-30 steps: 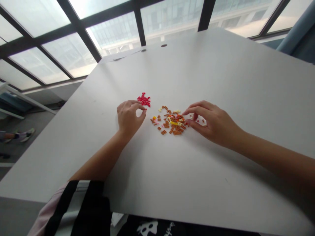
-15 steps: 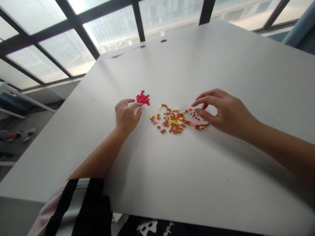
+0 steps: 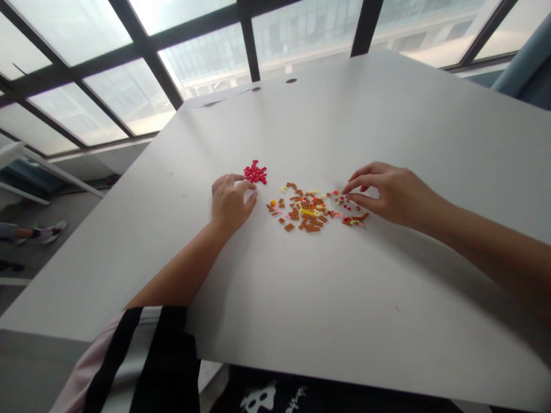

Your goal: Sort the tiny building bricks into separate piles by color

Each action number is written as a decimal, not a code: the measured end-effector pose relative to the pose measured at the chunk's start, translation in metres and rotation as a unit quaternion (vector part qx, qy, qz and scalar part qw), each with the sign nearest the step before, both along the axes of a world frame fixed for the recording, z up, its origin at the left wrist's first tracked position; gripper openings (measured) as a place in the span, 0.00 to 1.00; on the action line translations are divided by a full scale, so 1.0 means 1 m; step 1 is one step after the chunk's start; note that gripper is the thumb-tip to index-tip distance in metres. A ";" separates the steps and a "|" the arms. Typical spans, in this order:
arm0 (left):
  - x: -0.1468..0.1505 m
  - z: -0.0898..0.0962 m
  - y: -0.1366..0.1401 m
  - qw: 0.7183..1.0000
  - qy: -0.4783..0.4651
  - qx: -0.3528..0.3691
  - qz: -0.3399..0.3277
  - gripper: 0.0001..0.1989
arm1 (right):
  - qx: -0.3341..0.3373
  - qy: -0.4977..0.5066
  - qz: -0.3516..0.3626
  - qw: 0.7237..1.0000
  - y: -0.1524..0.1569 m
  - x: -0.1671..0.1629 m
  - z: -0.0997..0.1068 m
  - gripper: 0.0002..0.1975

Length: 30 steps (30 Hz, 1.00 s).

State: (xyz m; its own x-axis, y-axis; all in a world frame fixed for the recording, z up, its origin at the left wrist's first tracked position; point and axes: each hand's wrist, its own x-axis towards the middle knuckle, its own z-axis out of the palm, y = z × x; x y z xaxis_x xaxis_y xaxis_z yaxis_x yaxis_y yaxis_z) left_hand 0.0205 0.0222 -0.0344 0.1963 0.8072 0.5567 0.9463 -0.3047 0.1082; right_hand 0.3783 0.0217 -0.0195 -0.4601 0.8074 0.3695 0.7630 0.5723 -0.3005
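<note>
1. The left hand [image 3: 230, 201] rests on the white surface [image 3: 301, 298], its grip loosely curled with finger and thumb apart, holding nothing that shows.
2. The red pile [image 3: 255, 172] of small bricks lies just beyond its fingertips.
3. The right hand [image 3: 394, 192] has its grip part open, fingertips at the edge of the mixed brown and yellow pile [image 3: 310, 211], which lies between both grips.
4. No writing is readable.

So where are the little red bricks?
In the head view the red bricks sit in a small pile on the white table, just beyond the left hand, left of the mixed brown pile.
</note>
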 end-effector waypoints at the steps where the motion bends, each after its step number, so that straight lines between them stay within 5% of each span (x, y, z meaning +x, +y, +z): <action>1: 0.000 -0.001 0.000 1.000 -0.002 0.001 -0.002 0.07 | 0.001 0.003 0.002 1.000 0.000 0.000 0.000 0.10; 10: 0.005 -0.001 0.000 1.000 -0.004 -0.015 -0.026 0.07 | -0.038 0.033 0.140 0.989 -0.015 -0.013 0.011 0.10; 30: 0.010 -0.002 -0.003 0.998 0.015 0.008 -0.053 0.06 | 0.020 0.007 0.095 0.995 -0.022 -0.031 0.005 0.11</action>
